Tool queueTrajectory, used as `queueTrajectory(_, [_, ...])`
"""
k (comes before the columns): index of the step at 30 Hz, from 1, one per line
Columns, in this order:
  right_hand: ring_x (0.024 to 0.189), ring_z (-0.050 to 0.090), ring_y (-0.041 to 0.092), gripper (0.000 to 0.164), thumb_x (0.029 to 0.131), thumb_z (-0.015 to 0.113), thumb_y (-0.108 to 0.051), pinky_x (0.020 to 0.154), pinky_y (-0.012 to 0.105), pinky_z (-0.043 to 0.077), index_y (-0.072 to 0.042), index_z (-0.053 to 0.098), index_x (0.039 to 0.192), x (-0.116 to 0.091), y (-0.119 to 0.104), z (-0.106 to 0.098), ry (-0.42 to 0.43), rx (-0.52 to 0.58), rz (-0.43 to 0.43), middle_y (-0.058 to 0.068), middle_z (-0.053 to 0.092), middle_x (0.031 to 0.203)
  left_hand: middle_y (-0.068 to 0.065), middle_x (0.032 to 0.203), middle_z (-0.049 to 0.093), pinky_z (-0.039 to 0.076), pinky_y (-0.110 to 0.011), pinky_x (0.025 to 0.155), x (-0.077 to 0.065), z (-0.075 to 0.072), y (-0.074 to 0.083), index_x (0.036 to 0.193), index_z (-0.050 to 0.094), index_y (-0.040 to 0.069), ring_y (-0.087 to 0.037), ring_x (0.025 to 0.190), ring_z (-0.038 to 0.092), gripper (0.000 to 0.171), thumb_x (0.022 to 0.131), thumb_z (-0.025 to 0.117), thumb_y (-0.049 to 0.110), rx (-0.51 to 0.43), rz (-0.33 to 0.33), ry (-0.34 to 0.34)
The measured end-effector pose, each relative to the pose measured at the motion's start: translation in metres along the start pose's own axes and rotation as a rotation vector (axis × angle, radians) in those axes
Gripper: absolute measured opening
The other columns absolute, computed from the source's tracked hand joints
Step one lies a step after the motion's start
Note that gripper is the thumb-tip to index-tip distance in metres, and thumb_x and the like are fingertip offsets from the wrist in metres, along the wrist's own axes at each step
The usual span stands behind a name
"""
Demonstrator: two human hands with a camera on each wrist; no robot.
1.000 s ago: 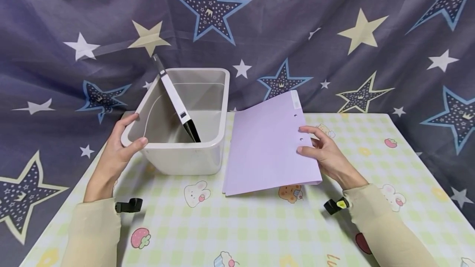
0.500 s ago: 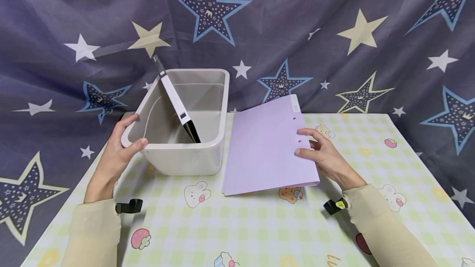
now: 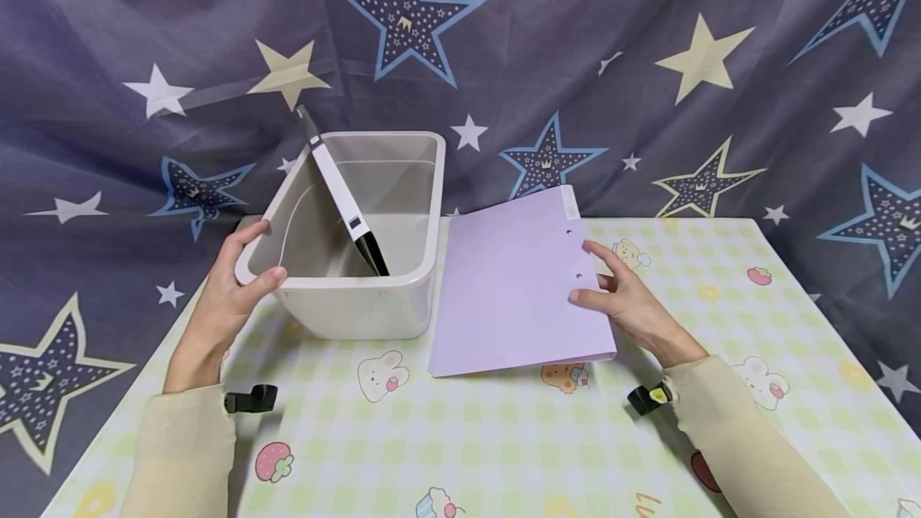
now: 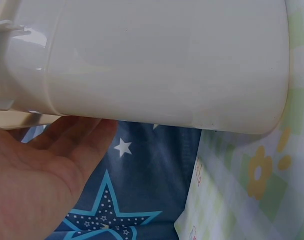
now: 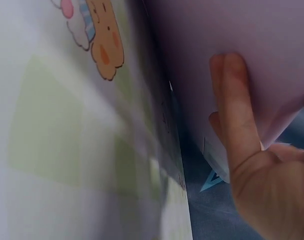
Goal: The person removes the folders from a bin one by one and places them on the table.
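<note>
On the left of the head view, my left hand [image 3: 226, 298] grips the near-left corner of a pale grey plastic bin [image 3: 360, 308], thumb on the front rim. In the left wrist view its fingers reach beneath the bin's lip. A slim folder [image 3: 340, 190] with a white and black spine leans diagonally inside the bin. To the right, my right hand [image 3: 640, 314] holds a lilac file folder [image 3: 518, 286] by its right edge. The thumb lies on top, and in the right wrist view several fingers [image 5: 237, 110] support the underside. The folder tilts, its right side raised off the table.
A green and white checked tablecloth [image 3: 345, 454] with cartoon prints covers the table. Behind it hangs a dark blue star-patterned curtain [image 3: 504, 38]. The bin stands close beside the folder's left edge. Black straps [image 3: 252, 399] circle both wrists.
The folder's raised right side has sunk a little and shifted slightly left, with my right hand following. My right index finger has moved out toward the edge. Left hand and bin stay put.
</note>
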State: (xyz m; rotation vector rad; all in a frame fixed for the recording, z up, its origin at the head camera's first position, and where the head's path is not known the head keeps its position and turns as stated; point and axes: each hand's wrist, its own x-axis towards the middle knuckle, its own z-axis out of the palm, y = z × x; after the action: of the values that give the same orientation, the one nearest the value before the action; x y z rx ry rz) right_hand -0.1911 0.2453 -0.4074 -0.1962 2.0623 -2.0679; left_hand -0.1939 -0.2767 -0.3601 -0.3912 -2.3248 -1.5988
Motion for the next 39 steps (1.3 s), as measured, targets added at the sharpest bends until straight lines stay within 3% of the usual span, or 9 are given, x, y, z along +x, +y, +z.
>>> queueTrajectory(5, [0.088, 0.067, 0.026, 0.095, 0.085, 0.067, -0.001, 0.072, 0.041, 0.055, -0.016, 0.003, 0.154, 0.0018, 0.0015, -0.0014, 0.003, -0.021, 0.027, 0.023, 0.055, 0.117, -0.007, 0.152, 0.026, 0.013, -0.029, 0.105, 0.0001, -0.0005, -0.0001, 0.149, 0.032, 0.014, -0.01, 0.133, 0.019, 0.069, 0.088, 0.063, 0.006, -0.005, -0.001, -0.002])
queueTrajectory(14, [0.087, 0.066, 0.022, 0.09, 0.086, 0.068, -0.004, 0.072, 0.039, 0.055, -0.011, 0.009, 0.154, 0.0027, 0.0036, -0.0033, 0.028, -0.072, 0.046, 0.025, 0.054, 0.119, -0.008, 0.151, 0.028, 0.014, -0.028, 0.105, 0.0016, -0.0006, -0.001, 0.148, 0.033, 0.013, -0.01, 0.133, 0.02, 0.069, 0.087, 0.063, 0.005, -0.005, 0.005, 0.002])
queueTrajectory(26, [0.088, 0.056, 0.024, 0.087, 0.083, 0.072, -0.014, 0.069, 0.036, 0.053, -0.009, 0.019, 0.152, 0.0041, 0.0055, -0.0053, 0.104, -0.275, 0.078, 0.024, 0.048, 0.116, -0.008, 0.151, 0.028, 0.015, -0.028, 0.105, 0.001, -0.0004, 0.0005, 0.148, 0.033, 0.014, -0.01, 0.132, 0.021, 0.069, 0.087, 0.063, 0.006, -0.01, 0.0, 0.001])
queueTrajectory(39, [0.08, 0.058, 0.024, 0.088, 0.084, 0.071, -0.011, 0.066, 0.034, 0.052, -0.001, 0.015, 0.151, 0.0041, 0.0069, -0.0068, 0.091, -0.349, 0.149, 0.026, 0.048, 0.112, -0.009, 0.151, 0.027, 0.015, -0.027, 0.105, -0.0001, 0.0001, 0.0008, 0.148, 0.033, 0.013, -0.011, 0.133, 0.022, 0.069, 0.087, 0.063, 0.004, -0.008, -0.005, 0.003])
